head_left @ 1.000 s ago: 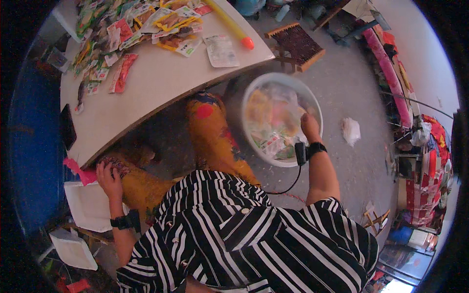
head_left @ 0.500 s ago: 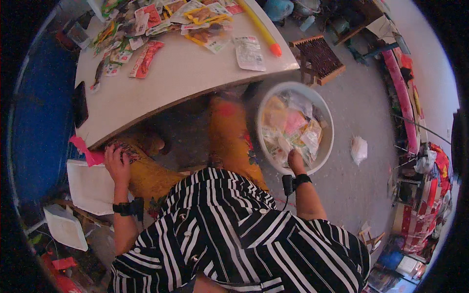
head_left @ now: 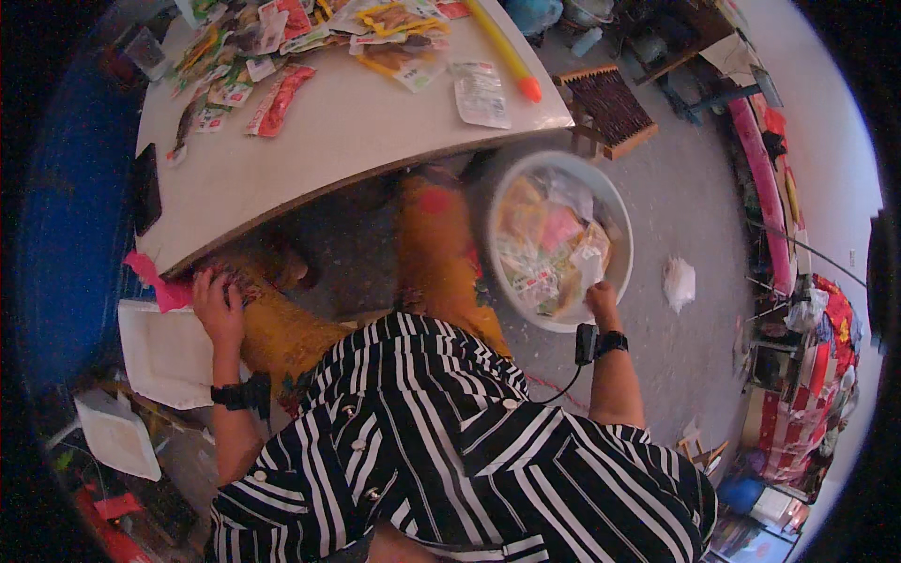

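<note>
- One whitish packet (head_left: 589, 266) at your right hand (head_left: 602, 300), over the near right part of the pale round basin (head_left: 626, 235); your curled fingers seem closed on its lower end.
- Around it in the basin: a loose heap of packets (head_left: 540, 281), clear, yellowish and pink, overlapping.
- Your left hand (head_left: 219, 305): fingers spread, resting on your mustard trousers (head_left: 291, 333), nothing visible in its grasp; pink cloth (head_left: 167, 283) just beside it.
- Beyond your knees, on the white table (head_left: 319, 155): more packets (head_left: 399, 61) piled toward the far edge, a silvery pouch (head_left: 481, 94) apart from them near the right corner.
- Handling, your whitish packet: likely light and floppy, thin slick film, apt to slide against its neighbours. Not brittle, I'd judge; a hard squeeze could strain a seam.
- Best hold, I'd judge: thumb and finger on a flat edge or corner, clear of any bulging middle, where the film would slip more.
- Hard to make out: your right fingertips, too small and turned from view, so the exact pinch is uncertain. Contents of the whitish packet can't be told.
- Hidden: lower layers of the heap and the basin floor under it. Left side of the basin blurs. The far pile on the table is cut off at the top of view.
</note>
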Demonstrator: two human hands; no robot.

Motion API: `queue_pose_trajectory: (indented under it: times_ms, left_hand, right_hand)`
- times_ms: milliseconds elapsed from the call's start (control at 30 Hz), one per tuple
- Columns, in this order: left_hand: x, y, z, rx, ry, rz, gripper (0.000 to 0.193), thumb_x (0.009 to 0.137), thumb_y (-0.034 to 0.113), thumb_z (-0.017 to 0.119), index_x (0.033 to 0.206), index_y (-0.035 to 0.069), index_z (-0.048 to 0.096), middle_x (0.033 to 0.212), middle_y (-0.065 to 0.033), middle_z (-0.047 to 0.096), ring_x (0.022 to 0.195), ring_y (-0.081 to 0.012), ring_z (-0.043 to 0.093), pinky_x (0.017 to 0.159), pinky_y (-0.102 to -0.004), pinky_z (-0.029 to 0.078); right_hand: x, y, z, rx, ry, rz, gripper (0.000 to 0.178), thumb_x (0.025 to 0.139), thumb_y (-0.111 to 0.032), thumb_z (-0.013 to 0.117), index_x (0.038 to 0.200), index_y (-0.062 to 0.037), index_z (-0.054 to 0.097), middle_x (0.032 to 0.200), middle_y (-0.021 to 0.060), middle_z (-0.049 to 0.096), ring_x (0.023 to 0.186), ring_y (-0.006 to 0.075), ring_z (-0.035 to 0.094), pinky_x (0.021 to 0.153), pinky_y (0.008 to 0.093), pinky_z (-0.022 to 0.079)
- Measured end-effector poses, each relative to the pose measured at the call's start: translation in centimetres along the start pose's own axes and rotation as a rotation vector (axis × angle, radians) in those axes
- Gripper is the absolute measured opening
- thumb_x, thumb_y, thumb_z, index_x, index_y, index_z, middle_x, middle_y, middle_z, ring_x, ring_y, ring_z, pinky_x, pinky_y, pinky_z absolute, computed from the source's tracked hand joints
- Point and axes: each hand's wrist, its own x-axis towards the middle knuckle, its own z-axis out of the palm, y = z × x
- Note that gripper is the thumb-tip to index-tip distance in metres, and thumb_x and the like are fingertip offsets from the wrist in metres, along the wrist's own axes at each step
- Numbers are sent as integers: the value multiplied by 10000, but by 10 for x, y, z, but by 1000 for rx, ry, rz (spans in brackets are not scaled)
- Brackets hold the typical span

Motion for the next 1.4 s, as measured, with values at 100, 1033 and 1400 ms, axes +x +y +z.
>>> queue_pose_trajectory:
  times_ms: [100, 1033, 1400]
  left_hand:
    - [0, 2, 2, 31, 11, 0, 222, 722, 149, 540, 909, 30, 545, 1096, -152, 462, 1061, -335, 388, 892, -416, 295]
    - [-150, -153, 28, 75, -292, -922, 208, 729, 151, 455, 882, 32, 531, 827, -199, 551, 783, -345, 526, 705, -414, 427]
    - [-108, -120, -61, -507, 367, -1077, 156, 805, 156, 478, 835, 10, 525, 775, -59, 514, 728, -138, 457, 678, -255, 377]
  right_hand:
    - [19, 17, 42, -141, 97, -165, 109, 701, -92, 472, 696, 10, 510, 561, 99, 520, 437, 180, 496, 399, 312, 394]
    - [-87, -336, 93, -14, 120, -1260, 150, 698, -40, 512, 847, -26, 526, 825, 131, 526, 799, 283, 479, 743, 352, 382]
    - [-80, -337, 107, 108, 98, -1264, 155, 714, -64, 516, 864, -23, 516, 847, 140, 528, 795, 294, 496, 739, 350, 403]
